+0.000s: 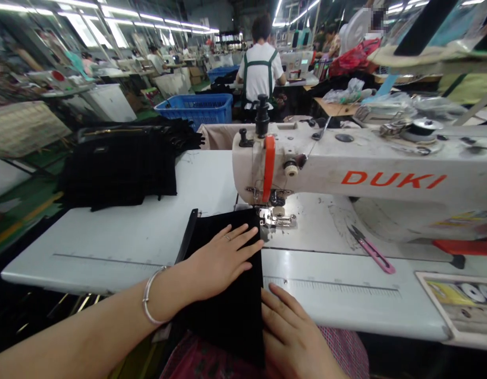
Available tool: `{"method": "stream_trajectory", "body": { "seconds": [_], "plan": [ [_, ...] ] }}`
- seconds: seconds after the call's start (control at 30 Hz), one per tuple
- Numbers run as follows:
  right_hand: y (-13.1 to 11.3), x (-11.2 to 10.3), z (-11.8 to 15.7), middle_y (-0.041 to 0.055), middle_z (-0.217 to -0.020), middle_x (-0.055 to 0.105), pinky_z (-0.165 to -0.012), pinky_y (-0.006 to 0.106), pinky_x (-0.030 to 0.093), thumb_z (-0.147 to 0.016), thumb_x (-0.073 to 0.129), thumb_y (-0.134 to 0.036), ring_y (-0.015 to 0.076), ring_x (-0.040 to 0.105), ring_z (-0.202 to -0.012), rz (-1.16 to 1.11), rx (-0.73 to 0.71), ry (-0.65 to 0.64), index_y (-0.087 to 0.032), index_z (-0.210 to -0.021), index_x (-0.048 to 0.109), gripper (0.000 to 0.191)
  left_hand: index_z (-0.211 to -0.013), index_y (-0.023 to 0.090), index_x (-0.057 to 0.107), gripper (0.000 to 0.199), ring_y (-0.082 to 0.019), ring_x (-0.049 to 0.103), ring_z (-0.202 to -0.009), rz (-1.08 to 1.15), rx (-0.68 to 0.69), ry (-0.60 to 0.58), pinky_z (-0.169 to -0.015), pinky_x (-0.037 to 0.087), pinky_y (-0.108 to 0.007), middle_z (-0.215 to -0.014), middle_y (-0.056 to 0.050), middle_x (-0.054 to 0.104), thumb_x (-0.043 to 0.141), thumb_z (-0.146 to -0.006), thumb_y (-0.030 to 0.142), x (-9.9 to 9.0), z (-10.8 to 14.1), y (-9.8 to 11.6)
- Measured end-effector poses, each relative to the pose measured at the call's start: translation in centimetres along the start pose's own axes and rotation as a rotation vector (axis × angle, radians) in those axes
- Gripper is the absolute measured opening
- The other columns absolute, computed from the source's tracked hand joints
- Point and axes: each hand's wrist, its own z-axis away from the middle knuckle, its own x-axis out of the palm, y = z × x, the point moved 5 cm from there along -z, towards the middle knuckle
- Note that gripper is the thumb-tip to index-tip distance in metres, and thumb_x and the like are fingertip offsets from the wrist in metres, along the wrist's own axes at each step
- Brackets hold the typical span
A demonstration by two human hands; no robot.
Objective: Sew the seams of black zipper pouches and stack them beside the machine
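Observation:
A black fabric panel [227, 321] lies over the front edge of the sewing table, its far right corner at the presser foot [273, 217] of a white sewing machine [314, 168]. My left hand [223, 258] rests flat on top of the panel, fingers spread toward the machine. Along the panel's right edge, near the table's front, lies my right hand [285, 329]. Its thumb side touches the cloth and its fingers are stretched out; some fingertips may be under the edge, which I cannot make out.
Pink thread snips [372, 250] lie right of the needle area. A stack of black fabric pieces [117, 168] covers the table's back left. Beyond stand a blue crate [200, 108] and a seated person [260, 68]. A tray with bobbins [464, 300] is at the right edge.

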Motion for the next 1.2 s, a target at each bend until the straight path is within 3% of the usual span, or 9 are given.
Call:
{"method": "stream_trajectory", "body": {
  "seconds": [0.23, 0.37, 0.4, 0.47, 0.57, 0.7, 0.8, 0.93, 1.2],
  "plan": [
    [0.1, 0.1, -0.5, 0.0086, -0.121, 0.069, -0.114, 0.044, 0.041, -0.088, 0.053, -0.015, 0.024, 0.056, -0.126, -0.032, 0.03, 0.035, -0.019, -0.105, 0.071, 0.024, -0.149, 0.029, 0.036, 0.051, -0.029, 0.022, -0.149, 0.056, 0.017, -0.016, -0.118, 0.022, -0.059, -0.159, -0.01, 0.03, 0.051, -0.1, 0.03, -1.0, -0.3, -1.3],
    [-0.7, -0.8, -0.4, 0.0062, -0.118, 0.07, -0.116, 0.045, 0.039, -0.094, 0.054, -0.014, 0.0229, 0.055, -0.127, -0.058, 0.07, 0.044, -0.02, -0.102, 0.07, 0.019, -0.151, 0.019, 0.035, 0.087, -0.037, 0.022, -0.147, 0.134, 0.059, -0.121, -0.116, 0.027, -0.06, -0.159, -0.018, 0.025, 0.06, -0.084, 0.067, -1.6, 2.1, 2.6],
    [-1.0, -1.2, -0.1, 0.0061, -0.115, 0.071, -0.114, 0.045, 0.04, -0.095, 0.053, -0.014, 0.0231, 0.056, -0.125, -0.078, 0.064, 0.041, -0.02, -0.1, 0.07, 0.019, -0.151, 0.016, 0.034, 0.089, -0.037, 0.024, -0.147, 0.145, 0.099, -0.13, -0.116, 0.029, -0.058, -0.158, -0.019, 0.027, 0.062, -0.083, 0.066, -1.4, 3.1, 4.0],
    [-1.7, -2.2, 0.6, 0.0073, -0.11, 0.072, -0.106, 0.043, 0.049, -0.095, 0.054, -0.014, 0.0235, 0.062, -0.115, -0.143, 0.081, 0.035, -0.019, -0.104, 0.07, 0.018, -0.149, 0.012, 0.036, 0.071, -0.033, 0.029, -0.146, 0.13, 0.142, -0.077, -0.118, 0.031, -0.053, -0.156, -0.017, 0.034, 0.061, -0.092, 0.046, -0.8, 5.1, 6.3],
    [-1.3, -3.0, 1.9, 0.008, -0.098, 0.072, -0.081, 0.034, 0.057, -0.093, 0.055, -0.012, 0.021, 0.067, -0.091, -0.286, 0.333, 0.044, -0.018, -0.108, 0.069, 0.021, -0.141, 0.012, 0.046, 0.042, -0.025, 0.037, -0.143, 0.19, 0.113, 0.137, -0.119, 0.033, -0.046, -0.147, -0.012, 0.049, 0.05, -0.099, 0.016, 0.1, 7.1, 7.5],
    [-0.1, -0.8, 3.3, 0.0046, -0.099, 0.071, -0.079, 0.032, 0.055, -0.099, 0.053, -0.027, 0.0191, 0.067, -0.087, -0.673, 0.82, -0.097, -0.023, -0.11, 0.07, 0.021, -0.126, 0.018, 0.06, 0.031, -0.019, 0.055, -0.128, 0.459, -0.064, 0.417, -0.111, 0.046, -0.038, -0.129, -0.006, 0.064, 0.053, -0.097, 0.011, 0.3, 7.9, 6.3],
    [0.0, 1.4, 3.3, 0.0028, -0.086, 0.07, -0.069, 0.027, 0.052, -0.097, 0.057, -0.04, 0.0167, 0.064, -0.075, -1.018, 1.019, -0.102, -0.02, -0.101, 0.072, 0.026, -0.115, 0.022, 0.067, 0.027, -0.019, 0.062, -0.109, 0.488, -0.114, 0.52, -0.095, 0.055, -0.035, -0.113, -0.004, 0.069, 0.061, -0.093, 0.008, -0.3, 8.1, 6.3],
    [-0.3, 2.9, 3.2, -0.0005, -0.068, 0.063, -0.057, 0.022, 0.043, -0.091, 0.065, -0.045, 0.0117, 0.055, -0.06, -1.233, 1.136, -0.013, -0.016, -0.081, 0.071, 0.031, -0.119, 0.022, 0.065, 0.03, -0.018, 0.058, -0.096, 0.358, -0.037, 0.464, -0.086, 0.052, -0.034, -0.107, -0.004, 0.068, 0.058, -0.094, 0.007, -0.1, 8.2, 7.5],
    [-0.7, 3.4, 3.8, -0.0012, -0.068, 0.061, -0.055, 0.02, 0.039, -0.085, 0.072, -0.045, 0.0093, 0.051, -0.058, -1.345, 1.195, -0.028, -0.016, -0.082, 0.071, 0.03, -0.114, 0.016, 0.064, 0.022, -0.021, 0.053, -0.095, 0.333, -0.016, 0.344, -0.089, 0.045, -0.036, -0.102, -0.007, 0.064, 0.05, -0.099, 0.012, 1.9, 8.1, 7.9]
  ]
}}
